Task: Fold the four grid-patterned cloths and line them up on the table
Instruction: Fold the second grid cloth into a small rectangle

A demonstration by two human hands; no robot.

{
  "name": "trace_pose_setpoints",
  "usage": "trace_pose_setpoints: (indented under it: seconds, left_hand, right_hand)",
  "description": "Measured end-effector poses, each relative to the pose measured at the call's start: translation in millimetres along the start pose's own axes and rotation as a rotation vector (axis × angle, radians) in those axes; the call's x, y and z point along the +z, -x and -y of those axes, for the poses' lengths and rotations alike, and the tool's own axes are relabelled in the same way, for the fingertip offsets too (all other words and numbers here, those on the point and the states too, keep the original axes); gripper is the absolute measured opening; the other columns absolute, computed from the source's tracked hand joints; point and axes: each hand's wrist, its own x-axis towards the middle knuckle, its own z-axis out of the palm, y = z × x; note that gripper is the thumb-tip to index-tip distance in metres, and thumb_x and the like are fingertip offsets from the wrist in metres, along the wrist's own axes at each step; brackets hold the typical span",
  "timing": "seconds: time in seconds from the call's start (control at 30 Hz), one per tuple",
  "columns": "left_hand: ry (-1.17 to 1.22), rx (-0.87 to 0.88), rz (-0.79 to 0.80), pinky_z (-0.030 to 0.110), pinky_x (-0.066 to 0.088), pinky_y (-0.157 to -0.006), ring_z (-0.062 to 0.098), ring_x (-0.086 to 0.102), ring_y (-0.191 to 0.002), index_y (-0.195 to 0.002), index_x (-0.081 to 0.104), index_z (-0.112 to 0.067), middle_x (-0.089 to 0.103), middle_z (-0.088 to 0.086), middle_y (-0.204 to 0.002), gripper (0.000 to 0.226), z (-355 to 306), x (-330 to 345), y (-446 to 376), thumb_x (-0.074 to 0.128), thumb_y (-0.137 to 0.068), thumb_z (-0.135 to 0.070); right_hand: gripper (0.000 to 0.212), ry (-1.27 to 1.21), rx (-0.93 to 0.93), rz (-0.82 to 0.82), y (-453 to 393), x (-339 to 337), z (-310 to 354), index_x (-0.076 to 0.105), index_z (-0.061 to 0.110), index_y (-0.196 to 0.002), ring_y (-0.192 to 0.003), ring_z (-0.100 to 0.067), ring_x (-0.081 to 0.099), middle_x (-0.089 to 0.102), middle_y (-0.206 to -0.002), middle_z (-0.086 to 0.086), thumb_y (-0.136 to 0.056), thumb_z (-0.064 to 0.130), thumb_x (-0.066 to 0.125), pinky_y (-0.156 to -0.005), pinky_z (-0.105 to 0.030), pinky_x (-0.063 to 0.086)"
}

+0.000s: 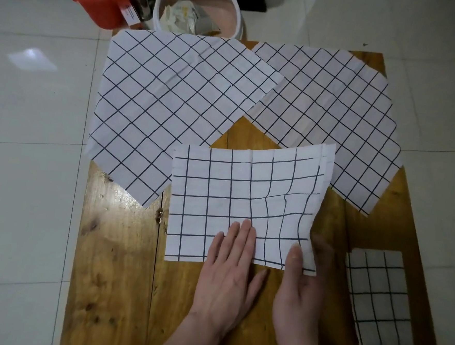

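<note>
The left hand (231,256) lies flat, pinning the middle cloth (235,199) on the worktop (119,245). The right hand (301,280) pinches its near right corner. Best keep edges matched while folding. A folded cloth (379,298) waits right; two open cloths (171,106) lie farther back.

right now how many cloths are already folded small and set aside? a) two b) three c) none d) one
d: only the small folded cloth lies at the table's near right; two lie open at the back, and both hands work the middle cloth.
</note>
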Motion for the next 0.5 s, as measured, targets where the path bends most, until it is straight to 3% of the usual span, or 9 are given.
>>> trace_pose_setpoints:
  seconds: [0.1, 0.17, 0.3, 0.43, 0.5]
  left_hand:
    - [0.030, 0.007, -0.018, 0.044, 0.017, -0.125, 0.021, 0.011, -0.161, -0.166, 0.020, -0.013, 0.017, 0.005, -0.174, 0.071, 5.0, -4.5, 5.6, 0.024, -0.110, -0.056]
    - [0.053, -0.003, -0.036, 0.044, 0.018, -0.125, 0.020, 0.010, -0.162, -0.166, 0.018, -0.013, 0.015, 0.005, -0.175, 0.070, 12.2, -8.2, 10.6, 0.023, -0.111, -0.056]
    - [0.093, -0.056, -0.076, 0.044, 0.016, -0.126, 0.019, 0.006, -0.162, -0.167, 0.012, -0.015, 0.010, 0.003, -0.176, 0.071, 33.7, -16.4, 24.6, 0.022, -0.110, -0.055]
    - [0.107, -0.121, -0.120, 0.045, 0.018, -0.125, 0.021, 0.008, -0.162, -0.167, 0.012, -0.013, 0.012, 0.004, -0.175, 0.070, 55.8, -22.0, 38.7, 0.022, -0.110, -0.053]
    - [0.102, -0.171, -0.121, 0.046, 0.020, -0.124, 0.022, 0.008, -0.162, -0.167, 0.011, -0.011, 0.011, 0.005, -0.175, 0.071, 65.3, -21.8, 44.4, 0.016, -0.110, -0.053]
  right_hand:
    - [0.036, 0.009, -0.039, 0.083, 6.6, 9.6, 2.1, 0.041, 0.073, -0.136, -0.136, 0.002, 0.051, 0.054, -0.146, 0.022, -0.101, 0.068, 0.037, -0.105, -0.010, 0.042]
    - [0.041, 0.053, -0.112, 0.122, 11.0, 16.5, 5.5, 0.036, 0.068, -0.144, -0.141, 0.009, 0.042, 0.044, -0.150, 0.038, -0.103, 0.068, 0.031, -0.110, -0.007, 0.035]
    - [0.050, 0.157, -0.263, 0.239, 19.9, 32.1, 3.5, 0.023, 0.043, -0.161, -0.155, -0.007, 0.030, 0.029, -0.169, 0.017, -0.112, 0.050, 0.023, -0.122, -0.023, 0.030]
    - [0.054, 0.200, -0.319, 0.400, 25.4, 56.7, -5.1, 0.018, 0.029, -0.166, -0.158, -0.017, 0.026, 0.015, -0.174, 0.012, -0.113, 0.040, 0.023, -0.119, -0.053, 0.040]
    - [0.053, 0.244, -0.331, 0.447, 28.4, 70.4, -7.8, 0.020, 0.025, -0.165, -0.159, -0.016, 0.021, 0.013, -0.174, 0.011, -0.113, 0.036, 0.023, -0.121, -0.054, 0.037]
